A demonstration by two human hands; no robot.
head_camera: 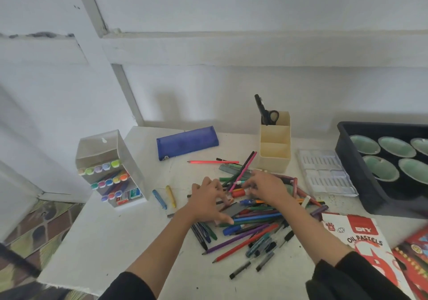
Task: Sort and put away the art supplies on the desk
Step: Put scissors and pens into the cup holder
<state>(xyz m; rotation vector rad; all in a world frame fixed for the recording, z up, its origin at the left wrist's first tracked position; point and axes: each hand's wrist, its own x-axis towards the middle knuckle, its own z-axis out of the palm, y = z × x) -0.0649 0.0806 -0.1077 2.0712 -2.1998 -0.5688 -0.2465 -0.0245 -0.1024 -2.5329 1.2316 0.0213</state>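
A jumbled pile of pens, pencils and crayons covers the middle of the white desk. My left hand hovers over the pile's left side with fingers spread and bent, the thumb touching pens. My right hand rests on the far side of the pile, its bent fingertips at the end of a red crayon. Whether it pinches that crayon is unclear. A blue crayon and a yellow crayon lie apart to the left. Further back lies a pink pencil.
A clear marker organizer stands at the left. A blue pencil case and a beige holder with scissors sit at the back. To the right are a white plastic tray, a black bin of green cups and an oil pastels box.
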